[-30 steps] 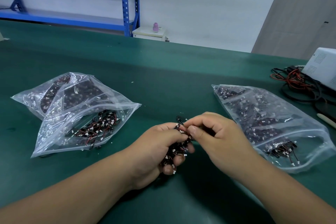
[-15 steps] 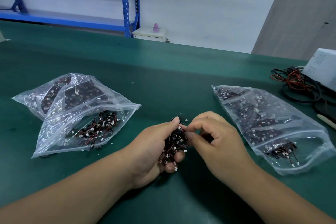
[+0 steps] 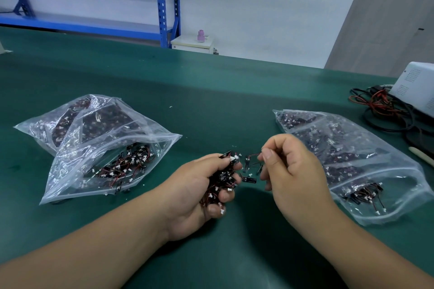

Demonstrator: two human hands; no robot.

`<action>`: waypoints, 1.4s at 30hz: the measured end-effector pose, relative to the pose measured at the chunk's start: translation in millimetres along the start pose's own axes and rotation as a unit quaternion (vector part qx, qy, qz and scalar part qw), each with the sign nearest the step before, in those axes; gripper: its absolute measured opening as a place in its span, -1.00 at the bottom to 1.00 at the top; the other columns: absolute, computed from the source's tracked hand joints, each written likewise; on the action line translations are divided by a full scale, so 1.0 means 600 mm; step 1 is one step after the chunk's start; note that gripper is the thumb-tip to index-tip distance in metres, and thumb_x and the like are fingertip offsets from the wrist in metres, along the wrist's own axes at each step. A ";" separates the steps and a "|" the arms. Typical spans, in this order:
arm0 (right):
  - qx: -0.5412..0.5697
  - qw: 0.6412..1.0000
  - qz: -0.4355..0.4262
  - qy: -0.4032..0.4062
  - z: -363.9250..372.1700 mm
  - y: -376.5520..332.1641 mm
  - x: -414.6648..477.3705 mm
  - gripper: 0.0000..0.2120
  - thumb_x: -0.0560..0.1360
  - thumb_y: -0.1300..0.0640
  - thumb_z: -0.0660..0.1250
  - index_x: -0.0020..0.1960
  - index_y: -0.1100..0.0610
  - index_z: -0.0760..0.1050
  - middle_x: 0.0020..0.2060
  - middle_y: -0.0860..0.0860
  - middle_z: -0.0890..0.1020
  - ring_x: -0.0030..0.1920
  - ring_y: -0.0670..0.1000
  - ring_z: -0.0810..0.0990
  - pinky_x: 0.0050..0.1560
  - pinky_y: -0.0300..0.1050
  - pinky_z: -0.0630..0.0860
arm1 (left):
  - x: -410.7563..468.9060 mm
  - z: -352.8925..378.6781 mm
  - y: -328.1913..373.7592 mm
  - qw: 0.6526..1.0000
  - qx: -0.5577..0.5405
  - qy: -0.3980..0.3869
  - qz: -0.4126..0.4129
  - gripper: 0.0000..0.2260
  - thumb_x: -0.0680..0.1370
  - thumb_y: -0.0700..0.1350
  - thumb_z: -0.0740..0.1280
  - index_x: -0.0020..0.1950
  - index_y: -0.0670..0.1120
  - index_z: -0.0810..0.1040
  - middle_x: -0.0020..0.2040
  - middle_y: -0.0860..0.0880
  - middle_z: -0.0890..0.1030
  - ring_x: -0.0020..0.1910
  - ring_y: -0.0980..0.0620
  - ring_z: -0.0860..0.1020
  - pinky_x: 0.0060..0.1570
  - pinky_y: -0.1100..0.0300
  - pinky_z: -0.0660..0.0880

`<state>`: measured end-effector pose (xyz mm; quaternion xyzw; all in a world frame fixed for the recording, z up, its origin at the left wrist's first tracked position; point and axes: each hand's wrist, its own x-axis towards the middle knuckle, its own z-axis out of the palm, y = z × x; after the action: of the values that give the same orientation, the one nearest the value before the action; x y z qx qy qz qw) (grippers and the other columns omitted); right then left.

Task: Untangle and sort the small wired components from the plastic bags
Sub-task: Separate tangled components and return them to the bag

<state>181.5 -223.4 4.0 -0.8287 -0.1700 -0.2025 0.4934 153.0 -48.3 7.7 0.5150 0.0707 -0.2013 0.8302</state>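
Note:
My left hand grips a tangled clump of small black wired components with red wires and white plugs, above the green table. Just to its right, my right hand pinches the red wire of one component that is drawn out of the clump. A few loose pieces hang between the two hands. An open clear plastic bag with more components lies on the left. A second open bag lies on the right, close behind my right hand.
A white device and a heap of black and red cables sit at the table's right edge, with a pale stick nearby. Blue shelving and a small white cabinet stand beyond the far table edge.
My right hand has pulled away to the right, drawing one component by its wire out of the clump. My left hand still holds the clump in about the same place.

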 end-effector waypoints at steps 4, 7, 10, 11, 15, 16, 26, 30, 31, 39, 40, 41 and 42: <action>0.064 0.997 0.023 0.031 -0.004 -0.005 0.006 -0.91 0.51 0.03 0.22 -0.15 -0.10 0.47 -0.33 -0.04 0.60 -0.38 -0.10 0.57 -0.33 0.14 0.58 | 0.002 -0.003 0.002 0.998 -0.065 0.017 -0.004 -0.82 0.59 -0.08 0.26 -0.13 -0.08 0.61 -0.28 -0.03 0.53 -0.52 0.10 0.33 -0.65 0.35 0.15; 0.104 0.992 0.045 0.060 -0.009 0.000 0.011 -0.92 0.51 0.04 0.27 -0.14 -0.10 0.52 -0.36 -0.06 0.58 -0.37 -0.08 0.55 -0.32 0.14 0.55 | 0.004 -0.006 0.005 0.992 -0.122 0.016 -0.009 -0.84 0.57 -0.08 0.27 -0.16 -0.08 0.58 -0.30 -0.01 0.50 -0.53 0.12 0.30 -0.67 0.37 0.15; 0.100 0.992 0.054 0.057 -0.011 0.008 0.015 -0.83 0.55 0.17 0.36 -0.12 -0.09 0.57 -0.35 -0.11 0.59 -0.34 -0.08 0.56 -0.27 0.02 0.54 | 0.005 -0.008 0.006 0.989 -0.149 0.013 -0.012 -0.86 0.56 -0.08 0.26 -0.16 -0.07 0.55 -0.31 0.00 0.48 -0.53 0.12 0.29 -0.68 0.37 0.15; 0.097 0.992 0.059 0.049 -0.011 0.011 0.015 -0.79 0.55 0.20 0.38 -0.11 -0.11 0.59 -0.34 -0.12 0.60 -0.33 -0.08 0.56 -0.27 -0.04 0.53 | 0.006 -0.009 0.006 0.988 -0.151 0.012 -0.013 -0.86 0.56 -0.08 0.26 -0.16 -0.07 0.54 -0.31 0.01 0.47 -0.53 0.12 0.29 -0.68 0.37 0.16; 0.072 0.995 0.068 0.009 -0.011 0.017 0.014 -0.69 0.57 0.24 0.35 -0.04 -0.21 0.61 -0.16 -0.20 0.67 -0.28 -0.14 0.60 -0.30 -0.30 0.47 | 0.003 -0.009 0.006 0.990 -0.140 0.008 -0.009 -0.84 0.56 -0.06 0.27 -0.17 -0.07 0.56 -0.30 0.00 0.48 -0.52 0.12 0.29 -0.67 0.36 0.15; 0.066 0.996 0.067 0.001 -0.011 0.016 0.013 -0.64 0.59 0.25 0.30 -0.02 -0.24 0.60 -0.11 -0.23 0.67 -0.27 -0.15 0.60 -0.31 -0.33 0.47 | 0.002 -0.008 0.006 0.992 -0.127 0.008 -0.006 -0.84 0.56 -0.06 0.28 -0.17 -0.07 0.57 -0.30 0.00 0.49 -0.52 0.12 0.30 -0.67 0.36 0.14; -0.028 0.991 -0.094 -0.092 -0.007 -0.009 0.001 -0.96 0.46 0.04 0.45 -0.12 -0.02 0.67 -0.29 -0.11 0.60 -0.23 -0.04 0.58 -0.21 -0.22 0.47 | -0.006 0.012 -0.014 0.993 0.086 0.005 0.079 -0.88 0.60 -0.08 0.30 -0.13 -0.01 0.53 -0.27 -0.05 0.55 -0.52 0.10 0.36 -0.56 0.35 0.15; -0.026 0.994 -0.078 -0.075 -0.006 -0.008 -0.002 -0.87 0.49 0.21 0.48 -0.19 0.02 0.67 -0.31 -0.11 0.63 -0.21 -0.04 0.60 -0.21 -0.24 0.47 | -0.005 0.010 -0.012 0.994 0.078 0.012 0.069 -0.91 0.60 -0.08 0.31 -0.09 -0.02 0.54 -0.27 -0.05 0.56 -0.52 0.09 0.37 -0.57 0.35 0.17; -0.012 0.995 -0.065 -0.072 -0.007 -0.010 -0.002 -0.86 0.49 0.21 0.48 -0.21 0.02 0.65 -0.32 -0.12 0.63 -0.22 -0.07 0.60 -0.23 -0.29 0.46 | -0.005 0.010 -0.011 0.995 0.073 0.013 0.066 -0.92 0.60 -0.08 0.31 -0.08 -0.02 0.55 -0.28 -0.04 0.56 -0.52 0.09 0.37 -0.57 0.35 0.17; 0.103 0.992 0.052 -0.056 -0.005 -0.016 -0.003 -0.81 0.55 0.12 0.41 -0.24 0.04 0.59 -0.49 -0.11 0.48 -0.45 -0.19 0.37 -0.40 -0.34 0.33 | -0.003 0.009 -0.006 0.998 0.025 0.029 0.044 -0.89 0.60 -0.10 0.31 -0.13 -0.03 0.53 -0.30 -0.02 0.55 -0.52 0.09 0.35 -0.60 0.37 0.15; 0.106 0.991 0.053 -0.054 -0.004 -0.016 -0.003 -0.80 0.56 0.12 0.40 -0.24 0.05 0.59 -0.50 -0.15 0.46 -0.47 -0.19 0.36 -0.41 -0.37 0.31 | -0.003 0.008 -0.005 0.999 0.015 0.030 0.040 -0.88 0.59 -0.10 0.32 -0.15 -0.02 0.52 -0.29 -0.02 0.55 -0.51 0.09 0.35 -0.61 0.37 0.15; 0.105 0.992 0.051 -0.052 -0.003 -0.016 -0.004 -0.81 0.56 0.12 0.40 -0.24 0.05 0.58 -0.51 -0.17 0.46 -0.47 -0.19 0.36 -0.41 -0.38 0.30 | -0.003 0.007 -0.005 0.999 0.005 0.032 0.035 -0.87 0.59 -0.10 0.32 -0.17 -0.02 0.52 -0.29 -0.02 0.54 -0.51 0.10 0.35 -0.61 0.37 0.15; 0.105 0.992 0.047 -0.047 -0.002 -0.016 -0.004 -0.82 0.56 0.11 0.40 -0.23 0.04 0.58 -0.51 -0.18 0.46 -0.47 -0.19 0.37 -0.41 -0.39 0.30 | -0.003 0.006 -0.003 0.999 -0.004 0.034 0.031 -0.87 0.58 -0.10 0.33 -0.18 -0.01 0.53 -0.29 -0.02 0.53 -0.51 0.10 0.35 -0.61 0.37 0.14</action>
<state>174.6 -219.9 10.6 -0.7879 -0.1744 -0.1210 0.5781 150.2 -51.7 8.1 0.5204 0.0832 -0.1576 0.8351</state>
